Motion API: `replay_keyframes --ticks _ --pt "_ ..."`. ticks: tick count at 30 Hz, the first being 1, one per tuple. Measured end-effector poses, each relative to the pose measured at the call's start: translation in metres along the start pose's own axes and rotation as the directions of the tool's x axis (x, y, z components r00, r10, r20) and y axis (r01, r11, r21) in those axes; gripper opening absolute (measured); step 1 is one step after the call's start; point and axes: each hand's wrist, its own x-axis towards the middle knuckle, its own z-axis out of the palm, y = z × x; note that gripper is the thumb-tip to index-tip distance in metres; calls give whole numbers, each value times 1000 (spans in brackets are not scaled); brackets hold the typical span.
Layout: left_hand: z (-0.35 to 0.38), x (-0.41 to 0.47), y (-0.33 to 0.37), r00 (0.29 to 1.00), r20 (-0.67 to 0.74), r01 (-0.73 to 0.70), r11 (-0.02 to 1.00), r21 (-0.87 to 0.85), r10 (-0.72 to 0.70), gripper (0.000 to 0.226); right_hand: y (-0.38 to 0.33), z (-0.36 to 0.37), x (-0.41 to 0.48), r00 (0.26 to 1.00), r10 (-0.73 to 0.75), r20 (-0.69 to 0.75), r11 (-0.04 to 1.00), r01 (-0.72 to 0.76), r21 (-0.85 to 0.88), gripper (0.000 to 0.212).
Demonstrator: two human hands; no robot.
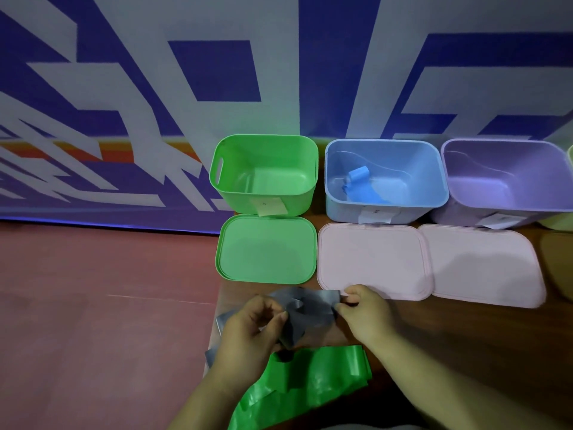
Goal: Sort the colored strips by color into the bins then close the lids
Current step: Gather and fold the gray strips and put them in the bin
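While the left hand (245,333) and right hand (362,311) pinch the gray strip (313,308), only the blue strip (359,189) is in the blue bin (386,207); lids (266,249) lie off.

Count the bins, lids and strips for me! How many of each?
Bins: 3 (green bin, blue bin, purple bin)
Lids: 3 (green lid, left pink lid, right pink lid)
Strips: 3 (blue strip in the blue bin, grey strip being held, green strip in front)
Total: 9
A yellowish thing cut off at the right edge is not counted.
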Motion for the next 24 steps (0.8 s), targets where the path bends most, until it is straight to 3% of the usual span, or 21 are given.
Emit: replay_keyframes --ticks 4,9,13,17,22,24 --pt "-4 8 -4 997 -9 79 996 -36 -79 16 -7 12 5 998 56 21 998 -56 -20 27" --pt "-5 15 8 998 4 70 997 -43 -70 24 -11 8 2 999 46 30 998 -47 41 26" --pt "-7 18 19 1000 -15 -20 999 -35 20 19 -19 -12 -8 997 -29 65 982 16 187 26" --pt "-7 16 31 991 -33 -133 991 6 133 22 -35 -42 -21 991 -137 5 944 129 303 29" --pt "-1 2 56 966 3 -258 965 -44 259 3 -63 -86 -47 962 -269 -55 852 264 451 25" --pt "3 -7 68 956 8 -293 955 -54 294 7 -71 -105 -60 950 -306 -67 794 294 533 26"
